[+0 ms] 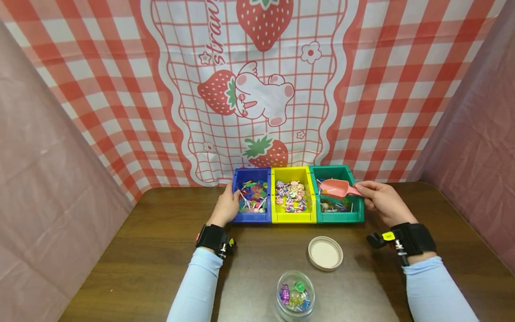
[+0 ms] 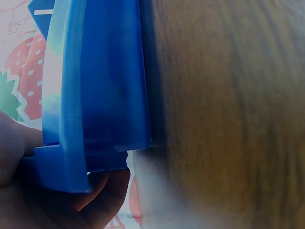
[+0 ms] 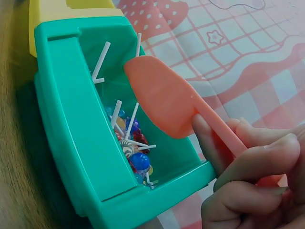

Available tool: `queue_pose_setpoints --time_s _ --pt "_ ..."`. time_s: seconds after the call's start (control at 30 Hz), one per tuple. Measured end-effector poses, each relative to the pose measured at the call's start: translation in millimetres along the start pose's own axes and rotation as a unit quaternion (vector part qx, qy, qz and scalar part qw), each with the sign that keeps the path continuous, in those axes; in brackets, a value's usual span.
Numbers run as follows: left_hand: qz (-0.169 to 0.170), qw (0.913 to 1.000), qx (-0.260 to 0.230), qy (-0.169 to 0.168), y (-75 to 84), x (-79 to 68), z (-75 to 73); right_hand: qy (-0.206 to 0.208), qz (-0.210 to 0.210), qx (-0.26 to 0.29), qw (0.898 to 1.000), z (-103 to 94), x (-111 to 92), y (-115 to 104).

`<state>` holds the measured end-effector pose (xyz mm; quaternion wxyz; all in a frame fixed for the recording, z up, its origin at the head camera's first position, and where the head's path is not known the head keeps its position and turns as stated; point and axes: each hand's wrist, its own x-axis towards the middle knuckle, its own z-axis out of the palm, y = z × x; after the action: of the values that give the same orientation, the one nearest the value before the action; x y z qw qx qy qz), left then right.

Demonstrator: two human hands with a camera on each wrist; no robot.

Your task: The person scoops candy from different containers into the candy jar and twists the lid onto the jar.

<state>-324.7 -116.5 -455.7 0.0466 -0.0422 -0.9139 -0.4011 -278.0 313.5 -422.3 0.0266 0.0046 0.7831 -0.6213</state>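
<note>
My left hand grips the left side of the blue bin, thumb over its rim; in the left wrist view fingers curl around the bin's edge. The blue bin holds colourful candies and lollipops. My right hand pinches the handle of a pink scoop over the green bin. Seen from the right wrist, the scoop's bowl is tilted above lollipops with white sticks and shiny beads or candies in the green bin.
Between the blue and green bins stands a yellow bin of swirl lollipops. A round lid lies on the wooden table. Nearer stands a glass jar with several wrapped candies. A strawberry-print cloth hangs behind the bins.
</note>
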Motion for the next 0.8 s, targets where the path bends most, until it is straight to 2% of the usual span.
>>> queue_pose_setpoints --time_s 0.17,0.3,0.43,0.63,0.7,0.8 --pt "0.000 1.0000 -0.002 -0.001 -1.4 1.1 0.8 0.002 0.008 0.066 0.998 -2.6 -1.2 1.1" --pt "0.000 1.0000 -0.003 0.001 -2.4 1.9 1.6 0.003 0.004 0.066 0.998 -2.7 0.2 2.6" --pt "0.004 1.0000 -0.005 0.002 -3.0 1.7 1.5 0.006 -0.012 0.022 1.000 -1.5 1.8 3.5" --pt "0.005 1.0000 0.000 0.003 -3.2 1.3 1.8 -0.005 -0.035 -0.103 0.994 1.3 1.2 1.2" --pt "0.006 1.0000 0.002 0.003 -2.9 0.7 1.5 -0.008 -0.035 -0.115 0.993 1.3 0.4 -0.2" --pt "0.006 1.0000 0.001 0.004 -2.2 -0.1 1.2 -0.009 -0.030 -0.102 0.994 0.3 -0.6 -1.3"
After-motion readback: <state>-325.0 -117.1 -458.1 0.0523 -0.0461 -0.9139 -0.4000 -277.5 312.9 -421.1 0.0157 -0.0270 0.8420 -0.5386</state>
